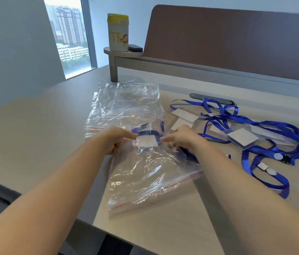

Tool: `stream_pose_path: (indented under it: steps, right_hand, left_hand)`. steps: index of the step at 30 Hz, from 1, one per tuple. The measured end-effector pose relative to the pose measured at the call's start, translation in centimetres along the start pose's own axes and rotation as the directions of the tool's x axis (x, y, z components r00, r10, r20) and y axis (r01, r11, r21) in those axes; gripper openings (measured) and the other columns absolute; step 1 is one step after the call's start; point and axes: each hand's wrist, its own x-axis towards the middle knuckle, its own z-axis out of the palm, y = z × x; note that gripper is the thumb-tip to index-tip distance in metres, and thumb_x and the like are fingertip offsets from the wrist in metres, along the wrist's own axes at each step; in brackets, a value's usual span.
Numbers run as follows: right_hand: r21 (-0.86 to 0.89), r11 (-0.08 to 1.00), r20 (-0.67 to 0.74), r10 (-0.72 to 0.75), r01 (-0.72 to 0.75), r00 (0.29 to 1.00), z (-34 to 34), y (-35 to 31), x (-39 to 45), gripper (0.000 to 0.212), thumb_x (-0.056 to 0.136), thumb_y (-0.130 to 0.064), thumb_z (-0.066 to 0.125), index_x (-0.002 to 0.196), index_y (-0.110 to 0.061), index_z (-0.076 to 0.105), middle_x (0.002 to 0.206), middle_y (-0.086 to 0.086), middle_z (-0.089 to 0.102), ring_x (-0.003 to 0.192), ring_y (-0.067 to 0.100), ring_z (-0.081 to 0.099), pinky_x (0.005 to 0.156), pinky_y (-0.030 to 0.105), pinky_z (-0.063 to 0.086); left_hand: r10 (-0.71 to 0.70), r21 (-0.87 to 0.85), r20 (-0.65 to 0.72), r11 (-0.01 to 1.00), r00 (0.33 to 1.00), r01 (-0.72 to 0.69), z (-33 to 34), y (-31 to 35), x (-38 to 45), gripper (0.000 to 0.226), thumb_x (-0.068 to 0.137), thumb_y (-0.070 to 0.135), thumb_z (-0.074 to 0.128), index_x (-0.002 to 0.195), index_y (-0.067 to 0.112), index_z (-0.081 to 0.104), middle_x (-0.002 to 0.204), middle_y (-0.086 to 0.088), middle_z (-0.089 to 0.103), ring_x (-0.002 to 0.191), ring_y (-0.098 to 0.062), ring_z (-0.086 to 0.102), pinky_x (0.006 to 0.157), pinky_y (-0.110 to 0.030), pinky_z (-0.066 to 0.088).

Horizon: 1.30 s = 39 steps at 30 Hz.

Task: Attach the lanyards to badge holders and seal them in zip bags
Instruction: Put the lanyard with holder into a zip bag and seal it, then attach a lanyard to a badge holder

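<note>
With the zip bag (150,170) pinched by the left hand (116,139) at 9 o'clock and the right hand (183,138) at 3, the badge holder (147,141) could be creased or the lanyard (146,133) snagged in the seal.

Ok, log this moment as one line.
step: bagging | left hand: holds zip bag | right hand: holds bag | inside: badge holder, blue lanyard | loose lanyards: right | seal: cannot tell

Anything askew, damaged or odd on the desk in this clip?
Nothing damaged or spilled. The near zip bag lies skewed and crumpled, overhanging the desk edge. The loose blue lanyards and badge holders on the right lie in a tangle.
</note>
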Motion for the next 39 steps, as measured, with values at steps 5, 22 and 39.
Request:
stream_pose_path:
  steps: [5,22,39]
  right_hand:
    - [-0.004,1.0,-0.001,-0.012,0.012,1.0,-0.1,0.0,0.9,0.034,0.076,-0.016,0.072,0.101,0.004,0.059,0.078,0.008,0.052,0.068,0.016,0.048,0.053,0.024,0.033]
    - [0.431,0.867,-0.653,0.11,0.249,0.749,-13.7,8.4,-7.0,0.015,0.089,-0.01,0.056,0.078,-0.009,0.045,0.071,0.005,0.048,0.063,0.02,0.052,0.051,0.029,0.053]
    - [0.467,0.884,-0.83,0.426,0.03,0.361,-26.7,27.5,-13.2,0.03,0.085,0.003,0.045,0.114,-0.002,0.044,0.095,0.008,0.05,0.087,0.025,0.05,0.068,0.029,0.039]
  left_hand:
    - [0.128,0.06,0.062,0.989,0.99,-0.132,0.4,0.7,0.6,0.036,0.082,0.007,0.064,0.053,0.011,0.043,0.028,0.006,0.032,0.025,-0.005,0.026,0.036,-0.01,0.02]
    - [0.504,-0.242,0.304,0.861,0.808,-0.446,12.3,9.3,-5.5,0.008,0.091,0.015,0.052,0.091,0.008,0.055,0.076,-0.003,0.053,0.064,-0.013,0.052,0.056,-0.016,0.05]
    - [0.394,0.767,0.341,0.407,0.853,-0.495,32.5,11.4,-2.5,0.077,0.079,0.044,0.064,0.137,0.005,0.031,0.138,-0.02,0.042,0.12,-0.037,0.047,0.097,-0.046,0.043]
